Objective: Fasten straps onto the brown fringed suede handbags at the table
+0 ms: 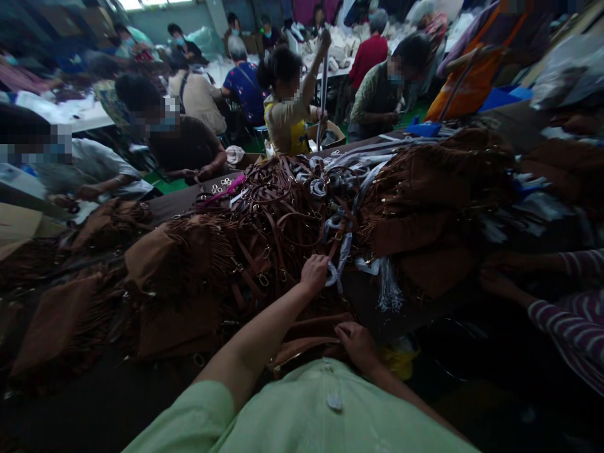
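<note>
My left hand (315, 275) reaches into a heap of brown straps (278, 220) with metal clasps. Its fingers are closed at the lower end of one brown strap (336, 242); a pale wrapped ring (331, 274) lies against the fingertips. Close to my body, my right hand (357, 345) pinches the upper edge of a brown bag (306, 343), whose opening lies toward me. The lower part of this bag is hidden behind my green shirt.
Brown fringed bags are piled left (174, 258) and right (419, 233). A bundle of thin white ties (389, 286) hangs beside the right pile. A co-worker's striped sleeve (561, 321) is at the right; other people sit across the table (174, 200).
</note>
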`<state>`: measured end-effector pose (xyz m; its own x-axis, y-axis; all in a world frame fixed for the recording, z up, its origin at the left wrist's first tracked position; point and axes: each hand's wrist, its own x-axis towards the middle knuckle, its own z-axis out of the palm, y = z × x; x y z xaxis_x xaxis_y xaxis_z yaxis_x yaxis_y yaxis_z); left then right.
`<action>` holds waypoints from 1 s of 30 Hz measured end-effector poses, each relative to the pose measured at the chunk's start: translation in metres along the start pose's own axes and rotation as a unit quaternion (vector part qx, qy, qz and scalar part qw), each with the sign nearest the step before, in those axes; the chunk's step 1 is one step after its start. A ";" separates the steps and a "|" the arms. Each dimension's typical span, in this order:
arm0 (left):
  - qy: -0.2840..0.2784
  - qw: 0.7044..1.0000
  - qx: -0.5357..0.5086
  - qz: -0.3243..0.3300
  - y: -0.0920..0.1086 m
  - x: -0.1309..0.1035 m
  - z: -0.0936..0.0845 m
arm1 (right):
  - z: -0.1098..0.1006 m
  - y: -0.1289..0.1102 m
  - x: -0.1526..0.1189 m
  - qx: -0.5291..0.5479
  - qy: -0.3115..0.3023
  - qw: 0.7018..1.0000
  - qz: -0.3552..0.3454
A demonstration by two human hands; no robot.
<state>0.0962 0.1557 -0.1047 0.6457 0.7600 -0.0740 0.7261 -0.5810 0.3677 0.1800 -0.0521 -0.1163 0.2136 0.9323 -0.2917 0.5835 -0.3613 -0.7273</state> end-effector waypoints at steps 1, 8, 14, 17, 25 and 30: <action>0.004 1.000 0.013 0.028 -0.004 0.010 0.000 | 0.000 0.001 -0.001 0.006 -0.004 1.000 0.000; -0.032 0.999 0.030 0.005 -0.019 -0.001 0.006 | 0.003 0.003 -0.005 0.046 -0.021 0.998 0.025; 0.007 0.987 -0.014 -0.158 -0.037 -0.093 0.004 | 0.006 0.000 0.002 0.080 -0.021 0.997 0.014; -0.049 0.967 -0.004 -0.249 -0.045 -0.135 0.008 | 0.008 -0.003 0.007 0.080 -0.030 0.996 0.015; -0.045 0.983 0.002 -0.177 -0.028 -0.135 0.012 | 0.016 -0.008 0.018 0.048 -0.046 0.998 -0.009; -0.110 0.989 -0.068 -0.078 -0.015 -0.103 0.040 | 0.021 -0.003 0.021 0.046 -0.025 0.999 -0.001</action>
<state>0.0282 0.0745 -0.1398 0.5748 0.7471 -0.3337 0.7919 -0.4053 0.4566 0.1664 -0.0321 -0.1330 0.1723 0.9320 -0.3189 0.5086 -0.3614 -0.7815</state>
